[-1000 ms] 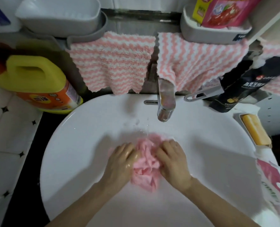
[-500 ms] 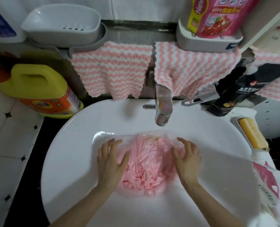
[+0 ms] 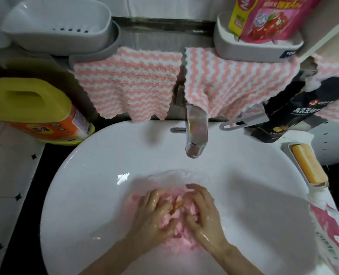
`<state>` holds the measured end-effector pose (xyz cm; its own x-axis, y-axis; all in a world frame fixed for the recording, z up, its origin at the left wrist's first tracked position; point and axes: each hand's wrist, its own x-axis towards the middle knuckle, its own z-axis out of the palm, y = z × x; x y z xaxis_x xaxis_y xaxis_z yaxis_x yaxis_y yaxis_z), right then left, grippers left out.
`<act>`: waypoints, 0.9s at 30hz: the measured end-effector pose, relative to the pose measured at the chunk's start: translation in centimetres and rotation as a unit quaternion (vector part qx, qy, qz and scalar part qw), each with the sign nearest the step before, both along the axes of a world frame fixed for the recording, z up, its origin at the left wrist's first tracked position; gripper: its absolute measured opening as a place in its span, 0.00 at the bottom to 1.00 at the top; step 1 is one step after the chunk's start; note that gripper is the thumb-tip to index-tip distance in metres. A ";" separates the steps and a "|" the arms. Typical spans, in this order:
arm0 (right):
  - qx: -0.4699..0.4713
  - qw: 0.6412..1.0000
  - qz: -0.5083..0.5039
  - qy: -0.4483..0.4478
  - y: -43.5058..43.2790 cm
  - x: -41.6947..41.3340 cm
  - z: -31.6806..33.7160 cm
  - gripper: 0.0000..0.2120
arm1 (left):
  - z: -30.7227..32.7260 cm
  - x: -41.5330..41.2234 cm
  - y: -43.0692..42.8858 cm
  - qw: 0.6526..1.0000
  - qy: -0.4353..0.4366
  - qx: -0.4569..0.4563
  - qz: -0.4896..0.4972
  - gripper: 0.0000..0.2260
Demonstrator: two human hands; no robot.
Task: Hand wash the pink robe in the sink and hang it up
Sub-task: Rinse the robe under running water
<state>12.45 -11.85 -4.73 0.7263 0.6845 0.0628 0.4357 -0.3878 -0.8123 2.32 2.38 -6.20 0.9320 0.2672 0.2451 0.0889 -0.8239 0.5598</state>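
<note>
The wet pink cloth robe [image 3: 179,241] lies bunched in the near middle of the round white sink [image 3: 105,155]. My left hand [image 3: 154,213] and right hand [image 3: 202,213] curl their fingers into it, gripping it. The silver tap [image 3: 196,132] stands beyond them. A yellow plastic jug [image 3: 31,108] sits far left.

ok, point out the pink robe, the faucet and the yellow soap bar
pink robe [image 3: 181,240]: head view, bunched wet fabric nearest the camera.
faucet [image 3: 196,130]: head view, middle of the chrome spout.
yellow soap bar [image 3: 308,165]: head view, middle of its top face.
</note>
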 end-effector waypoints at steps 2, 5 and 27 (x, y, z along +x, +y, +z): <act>-0.085 0.993 0.051 -0.060 -0.5 -1.0 -2.5 0.22 | -1.6 -1.1 -0.2 0.996 0.072 0.046 0.000 0.26; -0.196 0.974 0.047 -0.102 0.5 -1.7 -4.4 0.27 | -3.6 -1.1 -0.9 0.995 0.074 0.060 0.034 0.31; -0.269 0.954 -0.114 0.062 7.0 3.7 -4.1 0.28 | -2.2 6.5 2.8 0.967 0.254 -0.017 0.029 0.15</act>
